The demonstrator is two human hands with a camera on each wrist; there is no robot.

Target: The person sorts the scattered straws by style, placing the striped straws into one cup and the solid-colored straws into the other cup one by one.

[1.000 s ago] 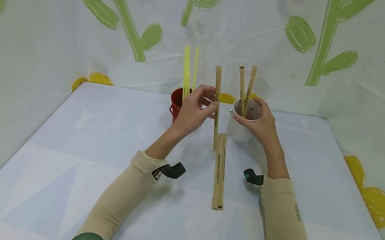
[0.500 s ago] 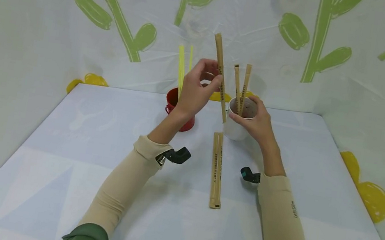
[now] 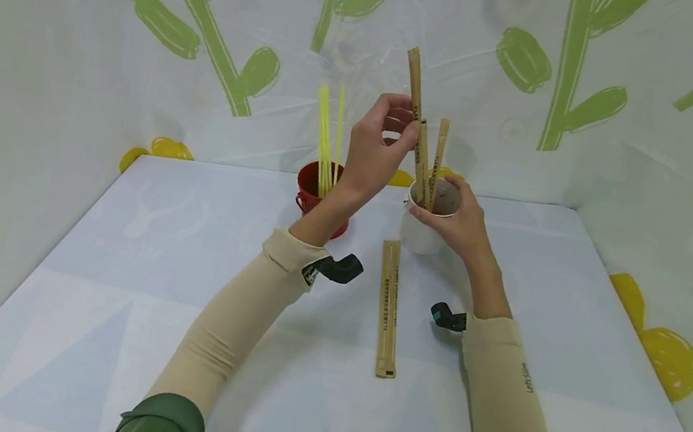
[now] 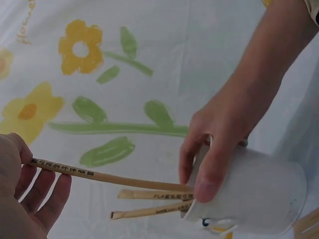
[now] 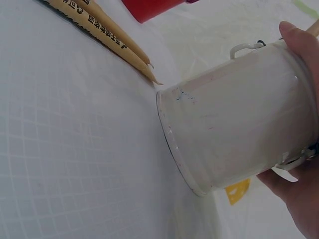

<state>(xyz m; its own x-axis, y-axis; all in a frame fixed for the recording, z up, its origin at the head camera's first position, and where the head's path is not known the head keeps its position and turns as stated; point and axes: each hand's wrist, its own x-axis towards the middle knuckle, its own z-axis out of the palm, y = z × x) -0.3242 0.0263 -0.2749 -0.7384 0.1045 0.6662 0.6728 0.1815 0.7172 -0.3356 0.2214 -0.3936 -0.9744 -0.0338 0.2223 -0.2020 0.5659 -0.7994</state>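
My left hand [image 3: 375, 147] pinches a brown paper-wrapped straw [image 4: 124, 179], which tilts with its lower end at the mouth of the white bucket [image 3: 419, 236]. Two more wrapped straws [image 3: 439, 157] lean inside this bucket, their tops sticking out above the rim. With thumb and fingers on opposite sides of the rim, my right hand [image 3: 463, 222] grips the bucket, which stands on the table. Printed lettering runs along the held straw in the left wrist view. Below the bucket in the head view, a few wrapped straws [image 3: 389, 310] lie side by side on the table.
To the left of the white bucket stands a red bucket [image 3: 308, 185] with several yellow straws [image 3: 323, 139] upright in it; my left forearm partly covers it. A pale patterned cloth covers the table [image 3: 134, 244]. Behind rises a white sheet [image 3: 445, 7] with green leaf prints.
My left hand has lifted the wrapped straw up from beside the table straws, then carried it right to the white bucket's mouth. My right hand has kept its grip on the bucket.
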